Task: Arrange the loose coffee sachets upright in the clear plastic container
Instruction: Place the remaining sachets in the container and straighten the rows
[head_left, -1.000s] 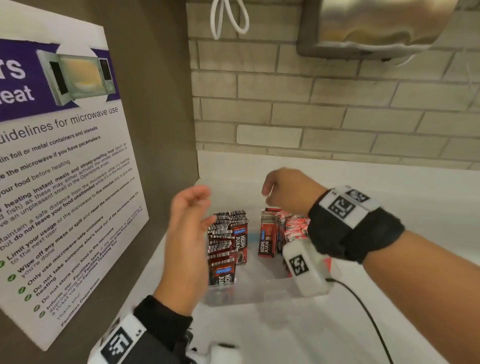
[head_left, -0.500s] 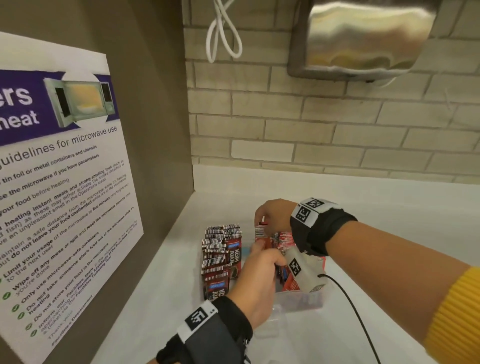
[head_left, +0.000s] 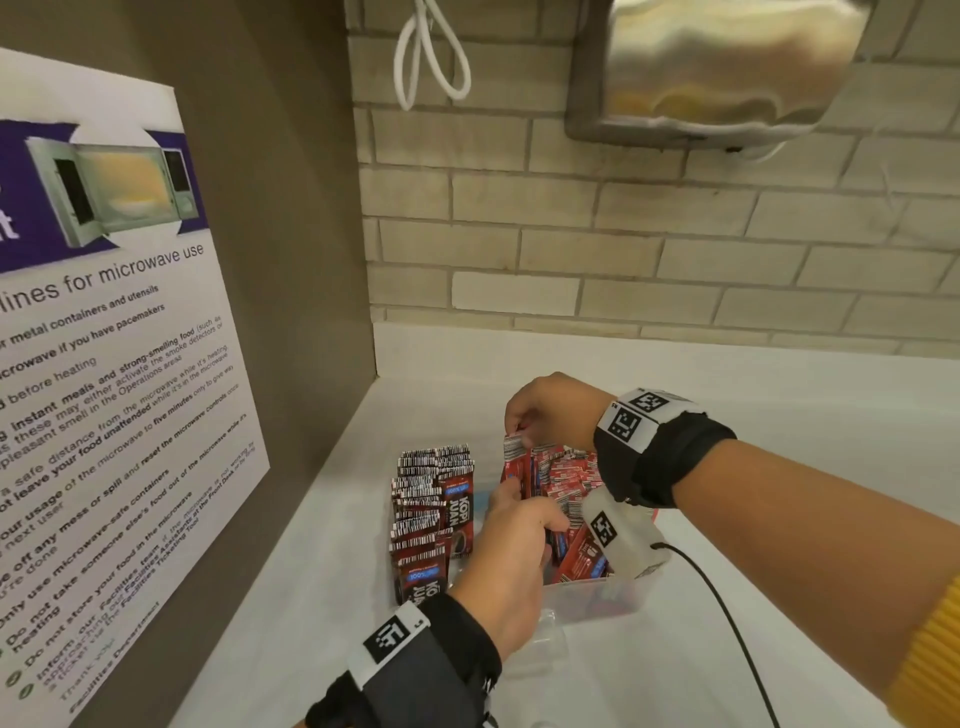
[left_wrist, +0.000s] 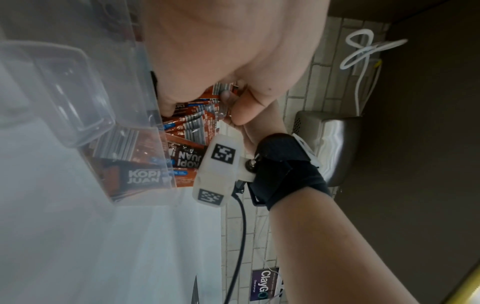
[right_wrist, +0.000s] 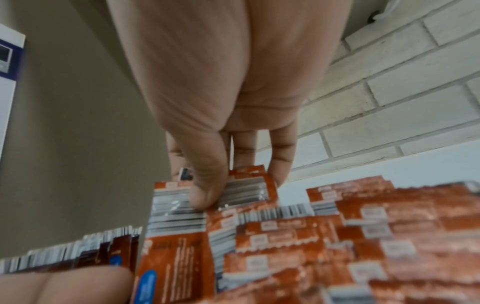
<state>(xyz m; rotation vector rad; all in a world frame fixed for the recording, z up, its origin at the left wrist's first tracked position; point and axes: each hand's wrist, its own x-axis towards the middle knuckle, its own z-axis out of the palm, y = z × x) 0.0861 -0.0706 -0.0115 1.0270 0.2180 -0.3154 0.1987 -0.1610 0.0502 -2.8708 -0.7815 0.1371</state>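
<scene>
- Two rows of coffee sachets fill the clear plastic container (head_left: 597, 605) on the white counter (head_left: 779, 467): a dark row (head_left: 434, 499) standing upright along its left side, and a red row (head_left: 558, 480) on the right that leans and slumps toward you.
- Your right hand (head_left: 550, 410) is above the far end of the red row, thumb and fingers closed in a pinch on the top edges of a small upright bundle (right_wrist: 207, 197). The bundle's long axis runs vertical, straight below the grip.
- Your left hand (head_left: 511, 551) is inside the container between the two rows, fingers reaching into the red sachets. It is the nearer hand to the slumped ones, but I cannot tell whether it holds any.
- The coming move turns on this: the tilted sachets (head_left: 582, 564) lie on your side of the pinched bundle, so they need pushing away from you to stand against it.
- Compared with a second ago, your left hand was raised and open above the container; now it is down among the sachets, and your right hand has closed on the bundle.
</scene>
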